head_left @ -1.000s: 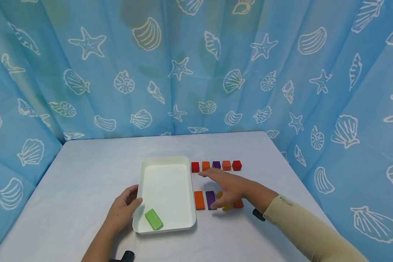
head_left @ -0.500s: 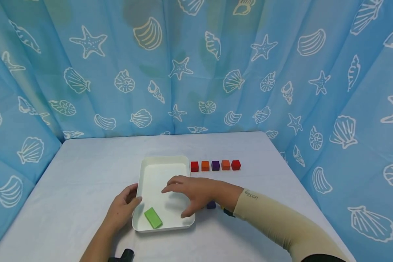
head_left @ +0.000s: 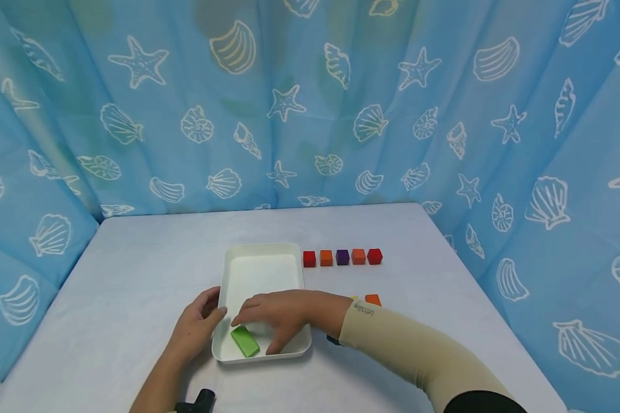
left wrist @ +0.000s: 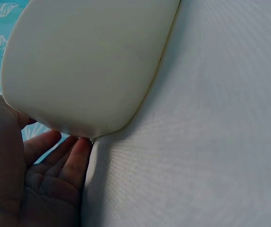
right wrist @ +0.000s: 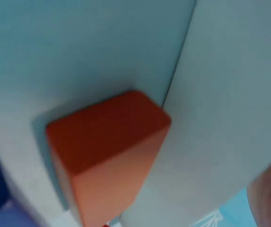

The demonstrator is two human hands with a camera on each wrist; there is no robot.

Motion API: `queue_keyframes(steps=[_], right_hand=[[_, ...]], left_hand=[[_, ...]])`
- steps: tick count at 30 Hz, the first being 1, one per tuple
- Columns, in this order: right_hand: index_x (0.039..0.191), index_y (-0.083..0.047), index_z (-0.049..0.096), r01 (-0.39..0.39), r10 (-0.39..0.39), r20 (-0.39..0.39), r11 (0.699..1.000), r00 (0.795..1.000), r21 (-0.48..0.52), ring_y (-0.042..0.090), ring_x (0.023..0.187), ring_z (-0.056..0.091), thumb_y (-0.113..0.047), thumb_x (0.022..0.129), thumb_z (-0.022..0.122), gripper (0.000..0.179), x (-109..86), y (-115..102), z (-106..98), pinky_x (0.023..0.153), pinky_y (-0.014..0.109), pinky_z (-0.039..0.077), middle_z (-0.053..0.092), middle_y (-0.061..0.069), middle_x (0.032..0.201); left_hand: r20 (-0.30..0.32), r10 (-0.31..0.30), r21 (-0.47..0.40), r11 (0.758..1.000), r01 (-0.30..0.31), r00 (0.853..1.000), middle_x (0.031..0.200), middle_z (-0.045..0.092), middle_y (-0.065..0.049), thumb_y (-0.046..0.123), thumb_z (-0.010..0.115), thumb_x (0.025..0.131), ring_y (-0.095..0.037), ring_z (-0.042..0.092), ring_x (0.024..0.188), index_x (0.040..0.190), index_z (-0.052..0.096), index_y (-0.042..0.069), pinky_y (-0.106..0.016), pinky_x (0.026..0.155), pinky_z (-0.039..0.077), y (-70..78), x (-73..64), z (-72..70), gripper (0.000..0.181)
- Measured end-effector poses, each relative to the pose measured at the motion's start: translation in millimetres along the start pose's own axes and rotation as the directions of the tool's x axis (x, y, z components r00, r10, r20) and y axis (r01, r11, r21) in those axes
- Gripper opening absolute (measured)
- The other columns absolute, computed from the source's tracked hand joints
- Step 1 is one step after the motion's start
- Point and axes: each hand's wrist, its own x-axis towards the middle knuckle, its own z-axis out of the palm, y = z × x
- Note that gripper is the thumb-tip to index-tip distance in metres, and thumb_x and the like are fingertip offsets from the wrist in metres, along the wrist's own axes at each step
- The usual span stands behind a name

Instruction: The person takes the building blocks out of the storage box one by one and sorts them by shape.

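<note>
A white tray [head_left: 260,269] lies on the table, and my left hand [head_left: 195,324] holds its left edge, thumb at the rim. In the left wrist view, the fingers of the left hand [left wrist: 55,179] touch the tray's outer side [left wrist: 88,71] from below. Inside the tray's near left corner is a green rectangular block [head_left: 245,341]. My right hand [head_left: 284,314] is over the tray with fingers spread; its fingertips are close to the block's far end, and whether they touch is unclear. The right wrist view shows an orange block [right wrist: 107,156] beside the tray wall.
Beyond the right arm stands a row of small cubes: red [head_left: 309,259], orange [head_left: 326,258], purple [head_left: 343,257] and others. The sleeve mostly covers a nearer row, where another orange block [head_left: 373,299] shows. A shell-patterned curtain [head_left: 289,143] surrounds the table [head_left: 150,258].
My right hand has moved left from above the nearer block row to over the tray, then down towards the green block. The left hand has stayed at the tray's edge.
</note>
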Motion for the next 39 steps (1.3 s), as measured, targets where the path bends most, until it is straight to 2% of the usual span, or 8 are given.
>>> queue_keyframes(steps=[3, 5, 11, 16, 24, 30, 34, 39], right_hand=[[0.157, -0.019, 0.052, 0.018, -0.017, 0.031, 0.999, 0.999, -0.026, 0.002, 0.137, 0.043, -0.035, 0.089, 0.088, 0.079, 6.7, 2, 3, 0.115, 0.015, 0.031, 0.053, -0.003, 0.151], [0.156, -0.018, 0.053, 0.018, -0.017, 0.025, 1.000, 1.000, -0.023, 0.002, 0.136, 0.043, -0.035, 0.089, 0.088, 0.077, 9.7, 3, 6, 0.115, 0.014, 0.031, 0.053, -0.004, 0.149], [0.148, -0.016, 0.061, 0.000, 0.003, -0.035, 0.995, 0.999, 0.097, -0.004, 0.121, 0.050, -0.035, 0.089, 0.088, 0.068, 15.1, 11, 16, 0.106, 0.011, 0.038, 0.056, -0.007, 0.138], [0.145, -0.018, 0.064, -0.027, 0.033, -0.029, 0.982, 0.999, 0.188, -0.003, 0.111, 0.053, -0.032, 0.087, 0.090, 0.064, 17.0, 12, 17, 0.097, 0.010, 0.044, 0.056, -0.009, 0.132], [0.138, -0.017, 0.067, -0.040, 0.046, -0.023, 0.972, 0.999, 0.232, -0.002, 0.107, 0.052, -0.030, 0.085, 0.092, 0.060, 18.7, 14, 20, 0.096, 0.010, 0.045, 0.057, -0.012, 0.124], [0.130, -0.016, 0.067, 0.005, 0.011, -0.093, 0.985, 0.996, 0.175, -0.002, 0.101, 0.052, -0.034, 0.083, 0.093, 0.057, 16.8, 15, 23, 0.091, 0.008, 0.046, 0.057, -0.012, 0.115], [0.129, -0.016, 0.064, 0.034, -0.014, -0.154, 0.992, 0.988, 0.123, -0.001, 0.101, 0.051, -0.036, 0.082, 0.093, 0.058, 10.6, 18, 21, 0.089, 0.008, 0.045, 0.057, -0.010, 0.115], [0.131, -0.015, 0.062, 0.052, -0.016, -0.220, 0.986, 0.975, 0.156, 0.003, 0.104, 0.054, -0.032, 0.082, 0.093, 0.060, -2.2, 18, 15, 0.092, 0.010, 0.047, 0.057, -0.008, 0.118]], left_hand=[[0.002, 0.002, -0.006, 1.000, -0.002, 1.000, 0.156, 0.051, -0.026, 0.019, 0.061, 0.108, -0.041, 0.046, 0.147, 0.159, 0.041, -0.001, -0.058, 0.121, 0.037, 1.4, 0.7, 0.3, 0.058], [0.009, 0.003, -0.017, 1.000, -0.003, 1.000, 0.157, 0.051, -0.026, 0.018, 0.061, 0.108, -0.042, 0.045, 0.148, 0.159, 0.041, -0.001, -0.058, 0.121, 0.037, 2.4, 0.8, 1.0, 0.058], [0.011, -0.011, -0.022, 1.000, 0.012, 1.000, 0.156, 0.051, -0.026, 0.017, 0.061, 0.108, -0.042, 0.045, 0.148, 0.159, 0.042, -0.001, -0.059, 0.121, 0.037, 5.6, -0.6, 2.7, 0.058], [0.002, -0.022, -0.015, 1.000, 0.022, 1.000, 0.156, 0.051, -0.026, 0.017, 0.061, 0.107, -0.041, 0.045, 0.148, 0.159, 0.042, -0.001, -0.058, 0.121, 0.036, 6.5, 0.0, 3.3, 0.058], [-0.001, -0.065, -0.001, 0.998, 0.065, 0.998, 0.159, 0.049, -0.024, 0.019, 0.062, 0.106, -0.041, 0.043, 0.149, 0.159, 0.042, 0.001, -0.057, 0.122, 0.036, 2.8, 0.6, 6.4, 0.059], [-0.006, -0.082, 0.007, 0.997, 0.082, 0.997, 0.160, 0.048, -0.024, 0.018, 0.062, 0.107, -0.042, 0.044, 0.149, 0.160, 0.041, 0.001, -0.057, 0.121, 0.037, 2.4, -1.7, 6.6, 0.060], [-0.020, -0.076, 0.020, 0.997, 0.077, 0.997, 0.160, 0.048, -0.024, 0.019, 0.061, 0.107, -0.042, 0.043, 0.149, 0.160, 0.040, 0.001, -0.057, 0.121, 0.037, 4.3, -1.5, 5.3, 0.061], [-0.022, -0.058, 0.021, 0.998, 0.058, 0.998, 0.160, 0.047, -0.026, 0.019, 0.061, 0.107, -0.042, 0.043, 0.150, 0.160, 0.040, 0.000, -0.057, 0.121, 0.037, 5.2, -0.1, 2.7, 0.061]])
